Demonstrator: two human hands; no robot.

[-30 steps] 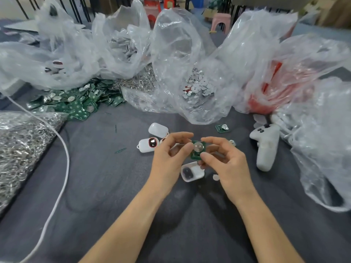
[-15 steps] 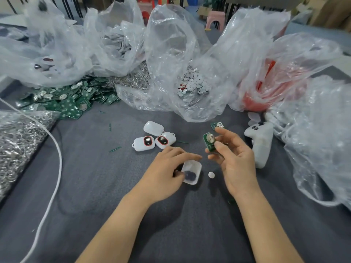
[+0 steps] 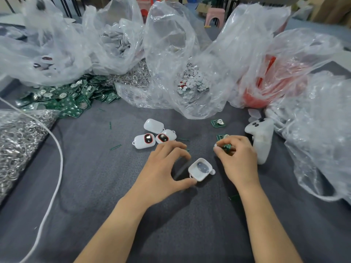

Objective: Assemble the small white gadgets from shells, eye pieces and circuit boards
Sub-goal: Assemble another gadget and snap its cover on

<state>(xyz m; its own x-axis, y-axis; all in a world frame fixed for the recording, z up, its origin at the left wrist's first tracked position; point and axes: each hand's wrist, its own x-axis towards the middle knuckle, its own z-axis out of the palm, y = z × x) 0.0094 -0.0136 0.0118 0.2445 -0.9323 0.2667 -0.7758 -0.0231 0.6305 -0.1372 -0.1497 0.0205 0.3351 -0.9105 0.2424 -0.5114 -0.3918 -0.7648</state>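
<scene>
Far left: a clear plastic bag of small silver metal rings (image 3: 17, 141) lies on the dark grey cloth tabletop (image 3: 95, 186); one white cord (image 3: 57, 158) curves across beside it.
Back left: a loose heap of green circuit boards with round silver cells (image 3: 64, 99), too many to count, spills from under a crumpled clear bag.
Back row: several clear plastic bags; one in the middle holds small round white discs (image 3: 193, 80), another on the right holds something red (image 3: 266, 88).
Finished pieces: three small white rounded plastic gadgets (image 3: 152, 137) lie touching in a cluster; two show a dark red-rimmed eye piece facing up, one shows only plain white shell.
Left hand (image 3: 163, 171): fingers curved and spread wide, thumb tip touching the near edge of the shell, other fingers arched above the tabletop beside it.
Open shell: one white plastic half shell (image 3: 201, 168) lies hollow side up between the two hands, a dark eye piece visible inside.
Right hand (image 3: 237, 160): fingertips pinched on one small green circuit board (image 3: 226, 148), held just beyond the shell.
Loose boards: two further green boards on the tabletop, one (image 3: 222, 137) just behind the right hand, one (image 3: 218, 122) farther back.
Far right: one white pistol-shaped plastic tool (image 3: 262, 139) lies beside the right hand.
</scene>
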